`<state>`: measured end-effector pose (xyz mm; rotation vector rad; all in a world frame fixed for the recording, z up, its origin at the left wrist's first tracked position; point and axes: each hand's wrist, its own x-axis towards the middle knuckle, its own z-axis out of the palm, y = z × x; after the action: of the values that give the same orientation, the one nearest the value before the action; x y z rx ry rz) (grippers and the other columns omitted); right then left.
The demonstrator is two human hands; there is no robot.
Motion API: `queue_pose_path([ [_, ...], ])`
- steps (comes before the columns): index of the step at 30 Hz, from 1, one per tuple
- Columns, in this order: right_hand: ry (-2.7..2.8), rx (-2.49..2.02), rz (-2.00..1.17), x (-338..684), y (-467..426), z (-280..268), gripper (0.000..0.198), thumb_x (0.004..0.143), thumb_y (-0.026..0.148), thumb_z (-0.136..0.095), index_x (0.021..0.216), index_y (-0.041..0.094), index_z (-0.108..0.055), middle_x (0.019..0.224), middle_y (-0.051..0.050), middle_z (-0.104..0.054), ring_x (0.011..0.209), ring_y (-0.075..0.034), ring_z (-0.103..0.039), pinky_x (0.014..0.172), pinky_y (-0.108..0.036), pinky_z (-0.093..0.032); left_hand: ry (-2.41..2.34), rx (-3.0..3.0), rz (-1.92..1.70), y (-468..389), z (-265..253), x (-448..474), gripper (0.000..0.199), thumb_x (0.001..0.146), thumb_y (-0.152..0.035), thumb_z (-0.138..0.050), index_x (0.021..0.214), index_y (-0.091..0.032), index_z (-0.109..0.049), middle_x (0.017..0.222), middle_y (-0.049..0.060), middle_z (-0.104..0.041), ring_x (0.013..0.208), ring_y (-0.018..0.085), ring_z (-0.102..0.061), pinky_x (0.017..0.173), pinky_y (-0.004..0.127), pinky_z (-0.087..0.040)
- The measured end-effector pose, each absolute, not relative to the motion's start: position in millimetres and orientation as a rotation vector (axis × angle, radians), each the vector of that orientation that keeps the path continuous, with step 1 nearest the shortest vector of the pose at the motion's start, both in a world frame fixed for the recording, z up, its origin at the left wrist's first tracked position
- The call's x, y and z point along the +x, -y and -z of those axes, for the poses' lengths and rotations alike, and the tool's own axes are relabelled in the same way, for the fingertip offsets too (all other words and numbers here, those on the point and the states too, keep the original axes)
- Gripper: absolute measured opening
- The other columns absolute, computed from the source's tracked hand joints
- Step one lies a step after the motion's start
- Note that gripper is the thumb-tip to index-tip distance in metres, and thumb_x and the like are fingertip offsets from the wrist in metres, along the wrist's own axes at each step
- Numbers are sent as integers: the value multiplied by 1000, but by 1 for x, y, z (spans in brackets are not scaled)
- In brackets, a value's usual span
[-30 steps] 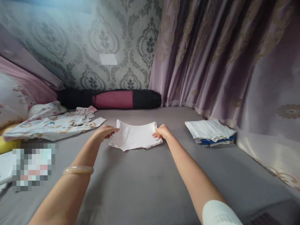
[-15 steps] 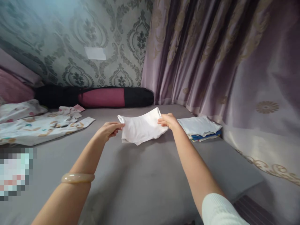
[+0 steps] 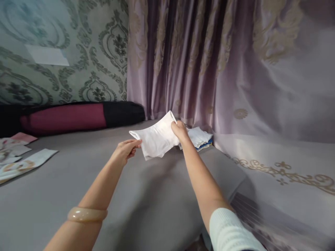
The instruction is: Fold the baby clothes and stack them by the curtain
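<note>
A small white folded garment [image 3: 158,137] hangs in the air between my two hands, above the grey bed; its exact kind is hard to tell. My left hand [image 3: 127,150] pinches its left edge between thumb and fingers. At the opposite edge, my right hand [image 3: 180,130] is closed on the cloth, thumb on top. Just beyond my right hand lies a stack of folded clothes [image 3: 200,136], white on top with blue showing lower down. My right forearm and the garment cover part of that stack.
A grey sheet [image 3: 86,174] covers the bed. Patterned white clothes [image 3: 23,167] lie loose at the left. A long black and maroon roll [image 3: 65,116] rests along the wall. Purple curtains [image 3: 180,62] hang at the right, down past the bed's edge.
My view has turned to the right, so the stack appears nearer the garment. The garment has tilted, its right side higher, and stays held in both hands.
</note>
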<state>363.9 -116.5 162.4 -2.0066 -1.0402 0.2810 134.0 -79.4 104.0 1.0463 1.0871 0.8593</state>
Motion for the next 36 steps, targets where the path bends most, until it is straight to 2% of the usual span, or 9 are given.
queue_pose_path([
  [2,1042,-2096,-161,370,123,-165,37,89,30,-39,111,8,-59,116,-21,-64,118,-32,-56,98,-39,-45,-1045,1043,-852,81,-102,152,45,43,-37,-86,76,-13,-67,64,1,-63,41,2,-35,40,17,-25],
  [7,1020,-2177,-115,394,134,-169,47,93,26,-27,126,0,-50,126,-25,-59,122,-33,-53,103,-41,-39,-979,1016,-840,85,-100,195,39,47,-35,-84,73,-13,-66,63,1,-62,41,2,-35,41,18,-23],
  [14,1007,-2198,-112,443,151,-168,59,97,36,-23,140,-3,-35,141,-26,-45,135,-31,-40,110,-40,-31,-893,1026,-806,87,-99,250,35,50,-34,-84,69,-13,-64,61,0,-61,41,2,-33,41,19,-20],
  [22,1001,-2248,-90,495,161,-161,58,97,42,-21,133,2,-42,134,-26,-53,129,-34,-47,106,-44,-35,-850,1021,-778,81,-92,303,33,50,-33,-84,64,-13,-62,56,-1,-59,40,2,-34,40,19,-19],
  [36,977,-2316,-87,549,155,-151,57,96,43,-23,133,3,-40,134,-25,-53,126,-32,-50,104,-43,-37,-900,993,-731,74,-72,362,39,47,-38,-85,68,-14,-63,55,-1,-59,38,2,-33,40,19,-20],
])
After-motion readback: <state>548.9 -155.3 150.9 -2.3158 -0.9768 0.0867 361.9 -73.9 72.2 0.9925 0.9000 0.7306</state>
